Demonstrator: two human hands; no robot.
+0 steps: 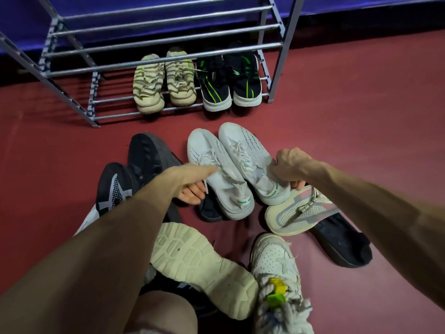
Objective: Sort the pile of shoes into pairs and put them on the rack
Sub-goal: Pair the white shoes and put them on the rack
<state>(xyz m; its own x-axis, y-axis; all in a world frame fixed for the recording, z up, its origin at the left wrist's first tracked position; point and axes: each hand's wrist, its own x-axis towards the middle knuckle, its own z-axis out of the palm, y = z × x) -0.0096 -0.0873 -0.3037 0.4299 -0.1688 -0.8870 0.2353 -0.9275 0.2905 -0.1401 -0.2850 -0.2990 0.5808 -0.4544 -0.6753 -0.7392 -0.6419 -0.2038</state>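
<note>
Two matching white sneakers lie side by side in the middle of the floor, toes toward the rack. My left hand (192,182) grips the left white sneaker (212,169) at its inner side. My right hand (289,168) is closed on the heel collar of the right white sneaker (243,153). On the grey metal rack (166,60), the bottom shelf holds a beige striped pair (163,80) and, to its right, a black pair with green stripes (228,80).
Loose shoes surround my arms: two black sneakers (147,155) at left, a cream shoe lying sole-up (199,263), a white sneaker with thick rope laces (277,263), a pale pink-and-grey shoe (301,213) and a black slipper (342,244). The floor is dark red; the rack's upper shelves hold nothing.
</note>
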